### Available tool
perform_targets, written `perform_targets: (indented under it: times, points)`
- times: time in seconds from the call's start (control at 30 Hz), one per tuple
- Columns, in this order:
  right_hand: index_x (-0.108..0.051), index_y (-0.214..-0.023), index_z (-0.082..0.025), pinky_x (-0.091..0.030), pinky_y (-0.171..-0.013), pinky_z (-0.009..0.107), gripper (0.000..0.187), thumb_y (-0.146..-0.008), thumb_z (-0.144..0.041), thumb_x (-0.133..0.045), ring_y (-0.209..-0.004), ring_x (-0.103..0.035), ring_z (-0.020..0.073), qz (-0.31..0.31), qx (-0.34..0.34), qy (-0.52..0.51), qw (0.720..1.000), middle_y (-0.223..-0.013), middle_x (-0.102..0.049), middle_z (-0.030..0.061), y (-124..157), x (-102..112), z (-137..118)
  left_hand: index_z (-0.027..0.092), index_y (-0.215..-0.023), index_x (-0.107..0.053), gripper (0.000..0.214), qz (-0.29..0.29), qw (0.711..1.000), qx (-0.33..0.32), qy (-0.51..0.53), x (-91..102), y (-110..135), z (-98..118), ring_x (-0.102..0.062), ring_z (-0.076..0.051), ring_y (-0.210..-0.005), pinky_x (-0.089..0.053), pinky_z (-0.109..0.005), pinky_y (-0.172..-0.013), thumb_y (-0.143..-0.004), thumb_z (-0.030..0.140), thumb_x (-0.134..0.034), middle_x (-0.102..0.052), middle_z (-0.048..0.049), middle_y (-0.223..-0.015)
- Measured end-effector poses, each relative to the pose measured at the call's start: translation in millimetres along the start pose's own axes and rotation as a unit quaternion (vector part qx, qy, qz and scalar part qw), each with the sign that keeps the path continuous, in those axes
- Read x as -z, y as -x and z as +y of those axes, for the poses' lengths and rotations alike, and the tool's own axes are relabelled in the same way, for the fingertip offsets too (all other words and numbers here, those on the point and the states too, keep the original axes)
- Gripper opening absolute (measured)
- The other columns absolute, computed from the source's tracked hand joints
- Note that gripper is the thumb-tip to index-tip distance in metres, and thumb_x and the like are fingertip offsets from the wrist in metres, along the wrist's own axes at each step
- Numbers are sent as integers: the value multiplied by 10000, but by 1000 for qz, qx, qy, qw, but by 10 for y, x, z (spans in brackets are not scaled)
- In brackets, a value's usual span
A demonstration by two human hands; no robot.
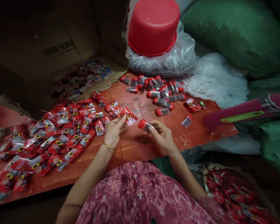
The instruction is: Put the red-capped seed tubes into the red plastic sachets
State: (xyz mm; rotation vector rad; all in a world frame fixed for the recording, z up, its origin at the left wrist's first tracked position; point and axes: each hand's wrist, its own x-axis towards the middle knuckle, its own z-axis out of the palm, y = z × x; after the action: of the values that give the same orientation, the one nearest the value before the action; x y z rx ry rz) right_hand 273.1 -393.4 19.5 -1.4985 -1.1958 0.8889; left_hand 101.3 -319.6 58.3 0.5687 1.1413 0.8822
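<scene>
My left hand (114, 131) pinches a small red printed plastic pouch (130, 116) between thumb and fingers. Whether that pouch is filled or flat, I cannot tell. Close beside it, my right hand (162, 134) grips a small clear bottle (145, 125) with a red cap and dark contents, its cap end pointing left toward the pouch. A large heap of red packets (60, 141) with clear windows spreads to the left of my left hand. Beyond my hands lies a cluster of loose red-capped bottles (162, 101).
An open cardboard box (84, 67) stands at the back left. Behind the bottles, an upturned red tub (154, 28) rests on a clear plastic bag (163, 63). A magenta pole (247, 109) juts in from the right. More red packets (235, 193) lie low at the right.
</scene>
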Motion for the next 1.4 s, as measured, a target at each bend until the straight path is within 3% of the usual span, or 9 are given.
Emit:
perform_targets:
  times: [0.13,0.3,0.43,0.6,0.83,1.07,1.27,1.4]
  points:
    - [-603,-880,-191,-461,-449,218,237,-762,-392,-562,-504,-528,97,-60,-39,-93,993,-709,-597,-7,83,-67,-211,128,-591,-618,382,-10,1000,-22,-15,-19,1,-34,-564,-99,-562,-452,-228,-590,-449,437,-791,-631,-1,-591]
    - [-603,-837,-187,-461,-419,209,260,-722,-421,-599,-469,-518,87,-67,-80,-136,985,-668,-584,-15,49,-124,-281,133,-546,-615,345,-9,996,-61,-60,11,-9,-96,-559,-113,-573,-439,-225,-574,-525,450,-750,-615,-5,-558]
    - [-596,-834,-183,-440,-398,200,260,-716,-415,-604,-433,-503,79,-46,-82,-131,987,-627,-579,-25,33,-153,-273,140,-518,-601,332,-6,991,-93,-91,60,-26,-134,-533,-106,-547,-424,-216,-546,-553,443,-733,-582,9,-521]
    - [-596,-882,-187,-430,-404,202,243,-746,-388,-584,-424,-474,70,23,-48,-87,995,-646,-578,-27,49,-200,-218,142,-538,-599,327,-10,989,-104,-103,61,-28,-161,-535,-111,-560,-430,-220,-548,-561,443,-726,-585,14,-537]
    - [-581,-936,-182,-408,-410,215,252,-785,-381,-548,-409,-464,82,17,-41,-88,995,-558,-528,-43,50,-343,-182,122,-711,-640,363,-37,996,-80,3,-69,20,-212,-581,-103,-624,-459,-230,-661,-487,370,-782,-663,-11,-692]
    - [-589,-984,-196,-482,-564,252,248,-807,-356,-517,-632,-571,136,131,18,-2,991,-755,-622,20,37,-525,-74,143,-721,-610,392,-21,994,-37,103,-202,71,-320,-615,-112,-644,-470,-244,-688,-465,376,-793,-677,-7,-705]
    - [-579,-940,-194,-444,-447,222,223,-791,-354,-535,-446,-482,85,98,-13,-54,994,-646,-577,-22,2,-563,-146,133,-658,-619,368,-29,995,-28,91,-222,16,-375,-581,-97,-566,-448,-218,-582,-472,405,-783,-646,7,-626]
    - [-551,-922,-189,-456,-442,213,226,-766,-353,-547,-450,-494,77,99,-43,-113,988,-686,-583,-17,-58,-618,-191,125,-667,-632,350,-23,995,-50,78,-200,-33,-392,-536,-76,-515,-408,-199,-508,-475,374,-786,-635,16,-606]
